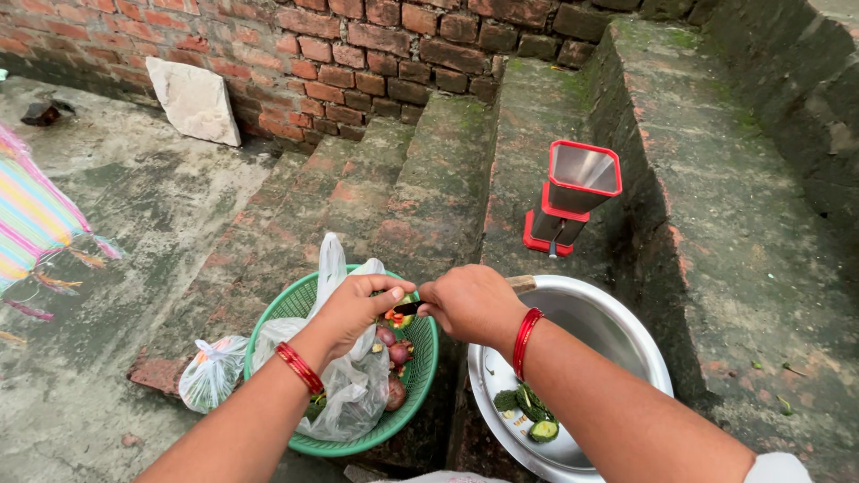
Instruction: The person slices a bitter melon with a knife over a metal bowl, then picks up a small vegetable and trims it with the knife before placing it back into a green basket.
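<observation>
- Leftmost, a striped pink, yellow and blue cloth (31, 219) lies on the grey concrete floor (134, 206), and a pale stone slab (194, 100) leans on the red brick wall (358, 45).
- Next, a small knotted clear plastic bag (213, 372) sits just beside the round green plastic basket (304, 300), which holds a crumpled white plastic bag (344, 394) and reddish onions (394, 344).
- Over that basket, the left hand (358, 304) has its fingers curled and its thumb pressed against a small green vegetable piece (400, 315); I cannot tell how much of the piece it covers.
- Between both hands runs a dark knife blade (408, 308), its long axis roughly level, pointing left toward the vegetable piece and touching it.
- Just to the right, the right hand (470, 304) is clenched around the wooden knife handle (521, 283), whose end sticks out rightward. Both hands are about equally near the vegetable piece.
- Below the right forearm, a shiny steel bowl (617, 331) holds cut green slices (528, 411).
- Farther back on the mossy brick steps (537, 116), a red and steel square-mouthed container (573, 192) stands upright, well apart from the hands.
</observation>
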